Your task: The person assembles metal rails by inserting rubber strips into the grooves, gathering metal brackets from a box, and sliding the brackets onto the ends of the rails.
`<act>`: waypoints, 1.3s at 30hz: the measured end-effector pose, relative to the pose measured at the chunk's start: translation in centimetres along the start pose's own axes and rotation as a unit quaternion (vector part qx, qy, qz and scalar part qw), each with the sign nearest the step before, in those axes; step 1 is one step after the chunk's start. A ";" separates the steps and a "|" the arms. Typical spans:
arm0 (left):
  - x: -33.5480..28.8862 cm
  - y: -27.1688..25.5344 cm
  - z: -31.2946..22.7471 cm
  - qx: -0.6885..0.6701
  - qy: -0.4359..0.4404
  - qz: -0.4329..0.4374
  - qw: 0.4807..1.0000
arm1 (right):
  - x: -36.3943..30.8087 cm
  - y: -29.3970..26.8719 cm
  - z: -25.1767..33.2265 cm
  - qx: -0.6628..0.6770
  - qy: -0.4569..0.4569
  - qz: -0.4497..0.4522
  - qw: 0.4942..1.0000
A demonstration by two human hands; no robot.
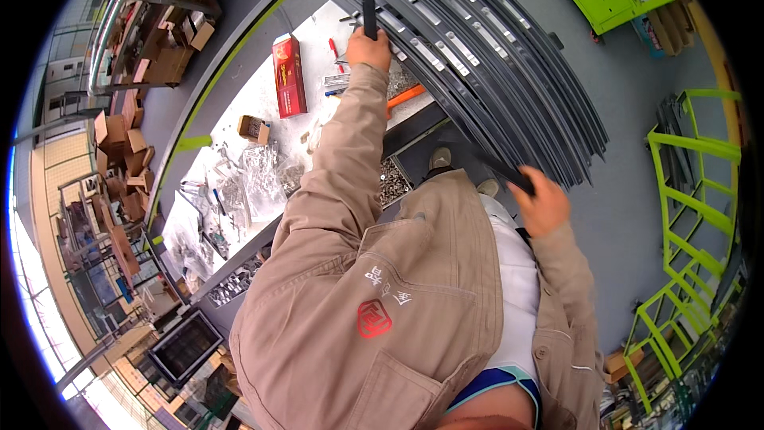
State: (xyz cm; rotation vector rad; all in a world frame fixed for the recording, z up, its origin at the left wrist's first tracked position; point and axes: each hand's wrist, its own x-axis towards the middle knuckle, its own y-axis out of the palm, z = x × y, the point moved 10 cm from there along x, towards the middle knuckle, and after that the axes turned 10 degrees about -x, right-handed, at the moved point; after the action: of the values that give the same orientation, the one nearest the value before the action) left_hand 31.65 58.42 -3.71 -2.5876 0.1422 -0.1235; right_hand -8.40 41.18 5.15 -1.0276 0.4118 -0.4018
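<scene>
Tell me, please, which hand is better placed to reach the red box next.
Probably the left hand: it is nearer the red box, though holding a dark bar. The right hand is farther off, also holding a dark piece.

Looks like smooth, satiny metal along the grey strips [549, 95], with a matt finish on the black bar [368, 9]. Appears as creased, matt cloth on the jacket [442, 318], glossy card on the red box [288, 76], crinkled, shiny plastic in the bags [261, 171].
</scene>
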 end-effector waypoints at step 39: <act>5.6 -0.4 -1.4 0.025 0.204 0.075 0.976 | 11.9 8.0 8.7 -0.240 -0.154 -0.021 0.958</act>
State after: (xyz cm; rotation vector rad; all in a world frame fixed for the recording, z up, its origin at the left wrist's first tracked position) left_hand 37.11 57.31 -2.03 -2.4592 0.4743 -0.5936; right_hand 7.13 45.20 0.42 -1.5492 0.2074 -0.1739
